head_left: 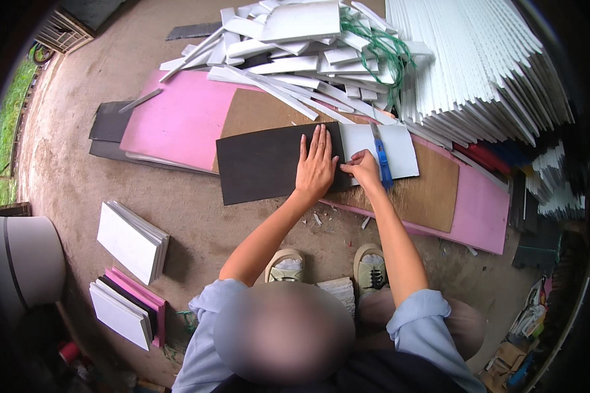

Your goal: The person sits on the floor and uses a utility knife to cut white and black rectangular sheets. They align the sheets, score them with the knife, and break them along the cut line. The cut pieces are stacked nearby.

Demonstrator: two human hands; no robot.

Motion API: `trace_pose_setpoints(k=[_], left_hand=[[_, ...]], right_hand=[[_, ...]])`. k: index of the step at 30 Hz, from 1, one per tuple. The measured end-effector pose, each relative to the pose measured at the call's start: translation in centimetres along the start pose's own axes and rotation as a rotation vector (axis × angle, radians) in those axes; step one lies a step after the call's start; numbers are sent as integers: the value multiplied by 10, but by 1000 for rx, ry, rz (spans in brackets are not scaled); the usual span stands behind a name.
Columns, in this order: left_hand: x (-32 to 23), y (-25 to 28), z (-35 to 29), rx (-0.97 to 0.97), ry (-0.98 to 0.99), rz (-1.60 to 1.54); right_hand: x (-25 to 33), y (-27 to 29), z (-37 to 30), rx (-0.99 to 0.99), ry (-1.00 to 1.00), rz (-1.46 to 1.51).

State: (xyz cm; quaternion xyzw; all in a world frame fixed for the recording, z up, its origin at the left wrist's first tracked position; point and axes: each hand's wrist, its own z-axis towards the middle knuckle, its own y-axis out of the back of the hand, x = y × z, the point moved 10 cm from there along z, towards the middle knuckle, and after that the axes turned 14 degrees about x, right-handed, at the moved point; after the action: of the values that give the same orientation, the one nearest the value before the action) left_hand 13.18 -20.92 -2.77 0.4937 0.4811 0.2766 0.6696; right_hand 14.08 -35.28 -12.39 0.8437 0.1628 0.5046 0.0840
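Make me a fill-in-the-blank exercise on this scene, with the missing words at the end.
1. The bare left hand lies flat on a rectangular sheet coloured ____.
2. The blue-handled utility knife lies across a thin rectangular panel whose upper face is ____.
3. The bare hand nearer that knife is the person's ____ one.
4. The brown wooden board lies on top of broad flat sheets coloured ____.

Missing words: black; white; right; pink.

Matt, smooth, foam-like material is shown by the black sheet (259,165) under the left hand (316,168), plastic and metal by the cutter (382,160) beside the right hand (365,169), rough wood-like grain by the brown board (432,190) beneath.
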Motion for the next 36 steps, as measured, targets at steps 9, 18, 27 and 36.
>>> trace_pose_setpoints(k=[9,18,27,36], left_hand=[[-5,-11,8,101,58,110],[-4,-10,10,122,84,161],[-3,-11,9,155,110,170],[-7,-11,12,140,96,129]], right_hand=[[30,1,-26,-8,174,-57],[45,73,-56,-357,141,-686],[33,57,-45,-85,232,405],[7,34,-38,66,-44,461]])
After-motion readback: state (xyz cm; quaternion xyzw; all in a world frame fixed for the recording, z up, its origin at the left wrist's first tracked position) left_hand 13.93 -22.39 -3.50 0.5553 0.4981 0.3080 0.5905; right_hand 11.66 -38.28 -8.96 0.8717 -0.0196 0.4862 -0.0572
